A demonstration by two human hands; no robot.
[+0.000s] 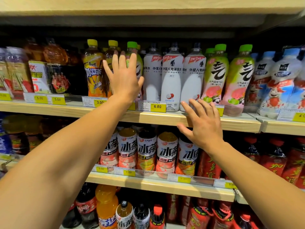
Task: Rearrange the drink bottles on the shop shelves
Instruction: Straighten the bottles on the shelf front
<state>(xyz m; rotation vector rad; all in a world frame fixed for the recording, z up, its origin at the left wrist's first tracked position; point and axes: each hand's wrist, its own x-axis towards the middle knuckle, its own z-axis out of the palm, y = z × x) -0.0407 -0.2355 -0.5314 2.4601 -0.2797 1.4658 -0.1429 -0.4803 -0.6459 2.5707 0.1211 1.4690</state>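
Note:
My left hand [124, 76] is raised with its fingers spread in front of a green-capped pink-and-green bottle [134, 52] on the upper shelf, holding nothing. Left of it stand yellow-capped iced tea bottles [92, 70]. To the right of that hand stand three white bottles with dark caps [171, 76]. My right hand [200, 124] is open too, fingers spread over the wooden shelf edge [158, 117], just below the rightmost white bottle. More green-capped pink bottles [235, 80] stand further right.
Blue-capped white bottles [280, 80] fill the right end of the upper shelf, dark tea bottles [54, 66] the left end. The shelf below holds iced tea bottles [166, 152] and red bottles [272, 159]. Cola and orange soda [105, 205] stand on the lowest shelf.

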